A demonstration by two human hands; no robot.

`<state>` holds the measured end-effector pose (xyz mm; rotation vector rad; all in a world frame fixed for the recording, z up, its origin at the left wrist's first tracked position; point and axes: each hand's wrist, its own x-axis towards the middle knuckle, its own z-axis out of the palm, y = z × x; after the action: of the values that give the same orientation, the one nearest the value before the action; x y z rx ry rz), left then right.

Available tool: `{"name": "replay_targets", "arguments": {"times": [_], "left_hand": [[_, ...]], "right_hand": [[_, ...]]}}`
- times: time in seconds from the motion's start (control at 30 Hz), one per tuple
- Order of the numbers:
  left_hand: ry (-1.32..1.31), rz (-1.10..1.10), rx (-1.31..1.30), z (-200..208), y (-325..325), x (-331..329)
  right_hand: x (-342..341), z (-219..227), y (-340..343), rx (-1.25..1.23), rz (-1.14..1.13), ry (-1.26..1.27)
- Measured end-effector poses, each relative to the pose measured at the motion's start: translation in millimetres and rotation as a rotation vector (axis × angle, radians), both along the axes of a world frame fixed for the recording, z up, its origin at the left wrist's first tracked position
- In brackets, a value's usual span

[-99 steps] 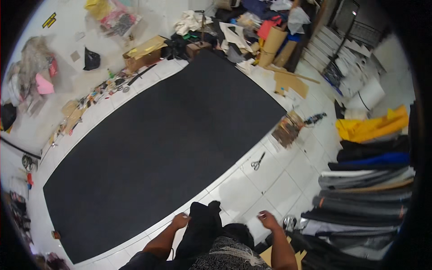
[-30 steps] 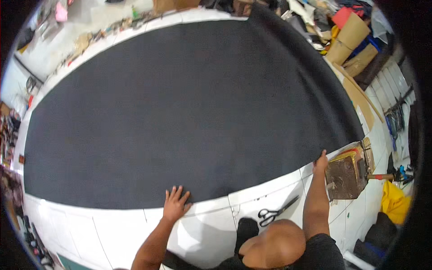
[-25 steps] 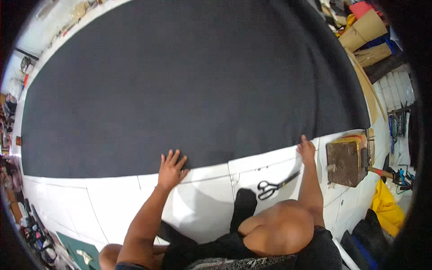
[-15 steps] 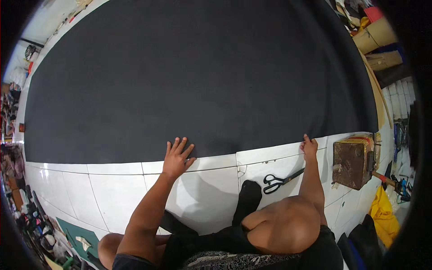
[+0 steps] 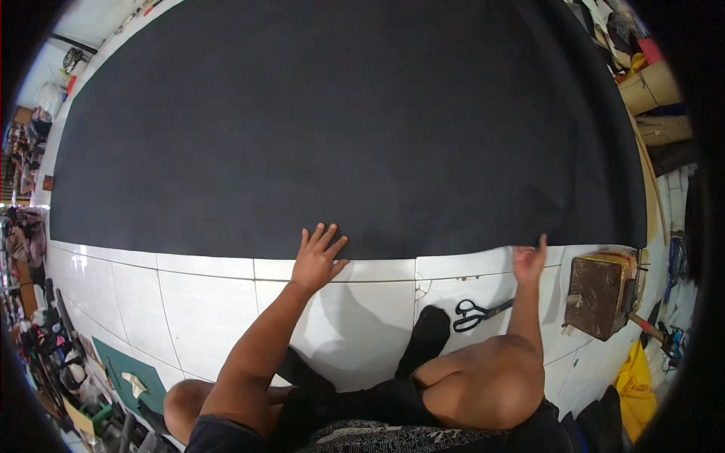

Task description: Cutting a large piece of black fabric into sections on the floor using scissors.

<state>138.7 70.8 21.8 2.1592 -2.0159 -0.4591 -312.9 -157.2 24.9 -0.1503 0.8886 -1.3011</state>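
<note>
A very large black sheet (image 5: 340, 128) lies flat on the white tiled floor (image 5: 196, 302) and fills most of the view. My left hand (image 5: 317, 258) rests flat with fingers spread on the sheet's near edge. My right hand (image 5: 529, 260) touches the same near edge further right, with its fingers curled at the border; whether it pinches the sheet I cannot tell. I crouch on the tiles, with my knee (image 5: 483, 377) low in the view. Black scissors (image 5: 476, 311) lie on the floor just below my right hand.
A brown boxy block (image 5: 602, 294) stands on the tiles right of my right hand, with a hammer (image 5: 649, 332) beside it. Cardboard boxes (image 5: 649, 87) crowd the far right. Clutter lines the left edge, with a green mat (image 5: 128, 374) at the lower left.
The view has dropped from standing to close over the floor. Both hands slid along the sheet's near edge, and now rest on it a little lower in the picture.
</note>
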Motion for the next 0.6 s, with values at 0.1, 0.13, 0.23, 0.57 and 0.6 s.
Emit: {"name": "replay_targets", "arguments": {"times": [0.1,0.13,0.23,0.57,0.6], "left_hand": [[0.059,-0.001,-0.062,1.9,-5.9,-6.0],[0.091,-0.003,-0.062,1.2,-5.8,-7.2],[0.133,0.016,-0.078,5.2,2.6,2.1],[0.056,0.197,-0.111,2.4,35.1,44.5],[0.037,0.215,-0.1,3.7,42.7,52.9]], "right_hand": [[57.4,-5.9,24.0,0.137,0.41,0.1],[64.2,-15.7,34.2,0.386,0.601,0.397],[128.5,-2.3,60.9,0.305,0.677,0.439],[114.2,-20.5,58.6,0.13,0.858,0.999],[122.3,-16.8,60.6,0.155,0.835,0.937]]}}
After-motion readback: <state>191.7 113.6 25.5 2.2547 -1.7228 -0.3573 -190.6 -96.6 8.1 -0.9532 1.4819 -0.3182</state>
